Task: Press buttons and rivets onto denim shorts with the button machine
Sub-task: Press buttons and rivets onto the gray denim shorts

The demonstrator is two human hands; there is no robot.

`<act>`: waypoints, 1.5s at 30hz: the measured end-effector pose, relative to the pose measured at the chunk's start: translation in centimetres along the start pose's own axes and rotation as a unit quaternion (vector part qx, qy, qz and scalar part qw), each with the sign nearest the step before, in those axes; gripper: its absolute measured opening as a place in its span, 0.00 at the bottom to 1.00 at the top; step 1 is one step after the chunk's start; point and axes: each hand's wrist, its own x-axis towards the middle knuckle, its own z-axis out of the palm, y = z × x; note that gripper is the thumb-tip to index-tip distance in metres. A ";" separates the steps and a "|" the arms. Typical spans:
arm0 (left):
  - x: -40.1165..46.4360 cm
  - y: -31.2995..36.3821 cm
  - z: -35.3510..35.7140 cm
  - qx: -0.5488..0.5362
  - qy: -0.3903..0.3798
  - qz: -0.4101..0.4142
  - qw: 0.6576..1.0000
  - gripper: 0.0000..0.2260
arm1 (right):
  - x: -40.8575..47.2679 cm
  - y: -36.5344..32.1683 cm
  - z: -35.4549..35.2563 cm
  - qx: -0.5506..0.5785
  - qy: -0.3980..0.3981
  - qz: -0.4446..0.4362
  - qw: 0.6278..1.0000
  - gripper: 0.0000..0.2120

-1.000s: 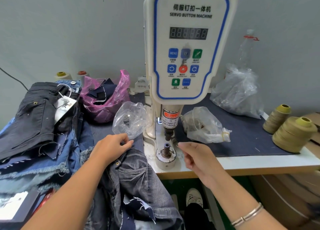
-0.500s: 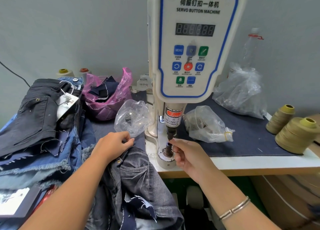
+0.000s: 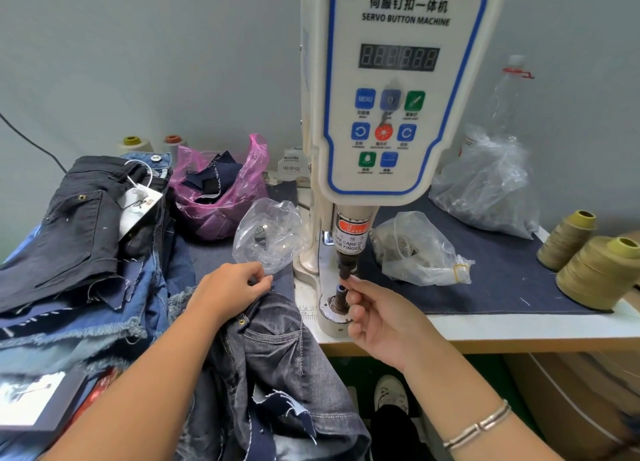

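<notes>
The button machine [image 3: 394, 93] stands upright on the white worktop [image 3: 519, 329], its control panel facing the person and its dark punch [image 3: 345, 270] pointing straight down over the lower die post [image 3: 338, 299], which rises vertically from a round base. The right hand [image 3: 384, 322] is at the gap between punch and post, thumb and forefinger pinched together at the post's top; whatever small piece the fingers [image 3: 358, 285] may hold is too small to tell. The left hand [image 3: 230, 289] rests on the dark denim shorts [image 3: 277, 367], fingers curled and gripping the waistband edge just left of the machine's base. The shorts hang off the front edge of the worktop toward the person's lap, long axis running from the waistband near the machine down toward the lower frame, a brass rivet [image 3: 242, 321] showing near a pocket corner. A clear plastic bag [image 3: 270, 232] sits just behind the left hand, another clear bag [image 3: 419, 249] right of the punch. A pile of denim garments [image 3: 86, 252] lies at the left; thread cones [image 3: 595, 270] stand at the far right
</notes>
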 end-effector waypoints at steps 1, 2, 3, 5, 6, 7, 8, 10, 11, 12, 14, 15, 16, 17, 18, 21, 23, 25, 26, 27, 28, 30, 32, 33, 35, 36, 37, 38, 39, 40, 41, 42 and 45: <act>0.0 0.0 0.0 0.000 0.001 0.000 1.000 0.13 | -0.1 0.0 0.0 0.012 -0.001 0.007 1.000 0.05; 0.0 0.0 0.0 -0.001 0.001 0.000 1.000 0.13 | -0.2 0.0 0.0 0.021 -0.001 0.011 1.000 0.06; 0.0 0.0 0.0 -0.002 0.000 0.000 1.000 0.13 | -0.3 0.0 0.0 0.029 -0.002 0.015 0.999 0.06; 0.0 -0.1 0.0 -0.003 -0.001 0.001 1.000 0.12 | -0.5 0.0 0.1 0.046 -0.008 0.022 0.999 0.06; 0.0 -0.1 0.1 -0.004 0.000 0.001 1.000 0.12 | -0.6 -0.1 0.1 0.056 -0.011 0.027 0.998 0.05; 0.0 -0.1 0.1 -0.005 0.001 0.002 1.000 0.12 | -0.7 -0.1 0.2 0.065 -0.015 0.031 0.997 0.05; 0.0 -0.1 0.1 -0.005 0.003 0.002 1.000 0.12 | -0.8 -0.2 0.3 0.072 -0.018 0.035 0.997 0.05; 0.1 -0.2 0.1 -0.004 0.003 0.003 1.000 0.12 | -0.9 -0.3 0.4 0.081 -0.023 0.040 0.996 0.05; 0.1 -0.2 0.1 -0.005 0.001 0.003 1.000 0.12 | -1.0 -0.3 0.5 0.086 -0.024 0.042 0.995 0.05; 0.1 -0.2 0.1 -0.006 -0.001 0.003 1.000 0.12 | -1.1 -0.4 0.7 0.092 -0.023 0.045 0.995 0.05; 0.1 -0.3 0.2 -0.006 -0.002 0.003 1.000 0.12 | -1.3 -0.7 1.0 0.108 -0.012 0.050 0.993 0.05; 0.1 -0.3 0.2 -0.007 -0.001 0.005 1.000 0.12 | -1.4 -0.7 1.1 0.115 -0.007 0.051 0.992 0.05; 0.1 -0.3 0.2 -0.006 0.001 0.006 1.000 0.12 | -1.5 -0.8 1.2 0.121 -0.005 0.050 0.991 0.05; 0.2 -0.3 0.2 -0.005 0.003 0.007 1.000 0.12 | -1.6 -0.8 1.3 0.127 -0.005 0.048 0.991 0.05; 0.2 -0.3 0.3 -0.004 0.004 0.008 1.000 0.12 | -1.7 -0.7 1.4 0.133 -0.006 0.046 0.990 0.05; 0.2 -0.3 0.3 -0.002 0.008 0.018 1.000 0.11 | -2.1 0.3 1.5 0.150 -0.004 0.025 0.988 0.04; 0.1 -0.3 0.4 0.001 0.017 0.028 0.999 0.10 | -2.4 1.8 1.8 0.143 -0.004 0.006 0.990 0.06; 0.0 -0.2 0.3 0.006 0.030 0.035 0.999 0.10 | -2.5 3.3 2.6 0.097 -0.008 -0.019 0.995 0.08; -0.1 -0.2 0.3 0.008 0.040 0.037 0.998 0.12 | -2.4 3.9 3.2 0.054 -0.016 -0.039 0.998 0.09; -0.2 -0.1 0.3 0.010 0.054 0.039 0.998 0.13 | -2.1 4.3 3.8 -0.007 -0.026 -0.067 0.997 0.10; -0.3 -0.1 0.3 0.012 0.070 0.042 0.997 0.15 | -1.7 4.3 4.7 -0.084 -0.031 -0.101 0.991 0.11; -0.5 0.0 0.3 0.011 0.093 0.041 0.995 0.18 | -0.2 3.8 6.6 -0.236 -0.020 -0.178 0.955 0.13; -0.5 0.0 0.4 0.016 0.090 0.040 0.995 0.21 | 2.0 2.7 8.7 -0.336 0.009 -0.253 0.907 0.12; -0.4 -0.1 0.4 0.025 0.081 0.041 0.996 0.21 | 3.1 2.1 9.7 -0.372 0.022 -0.286 0.883 0.11; -0.2 -0.1 0.4 0.043 0.068 0.048 0.996 0.17 | 5.5 0.9 11.3 -0.447 0.044 -0.325 0.832 0.11; -0.2 -0.1 0.5 0.049 0.066 0.051 0.995 0.16 | 6.7 0.4 11.8 -0.492 0.053 -0.330 0.804 0.13; -0.2 -0.1 0.5 0.052 0.068 0.054 0.995 0.14 | 7.9 0.1 12.1 -0.542 0.062 -0.325 0.772 0.14; -0.2 -0.1 0.5 0.054 0.069 0.057 0.994 0.13 | 8.9 -0.1 12.3 -0.594 0.072 -0.314 0.737 0.15; -0.2 -0.1 0.5 0.057 0.070 0.060 0.994 0.12 | 9.8 -0.2 12.3 -0.646 0.081 -0.301 0.697 0.15; -0.2 -0.1 0.5 0.058 0.068 0.062 0.994 0.11 | 10.6 -0.2 12.3 -0.696 0.089 -0.290 0.651 0.14; -0.2 -0.1 0.5 0.056 0.066 0.061 0.994 0.11 | 11.1 -0.2 12.4 -0.742 0.095 -0.284 0.600 0.13; -0.2 0.0 0.5 0.052 0.063 0.060 0.995 0.10 | 11.5 -0.2 12.5 -0.778 0.100 -0.284 0.551 0.12; -0.3 -0.1 0.5 0.039 0.060 0.056 0.996 0.10 | 12.6 -0.4 13.0 -0.828 0.113 -0.306 0.455 0.11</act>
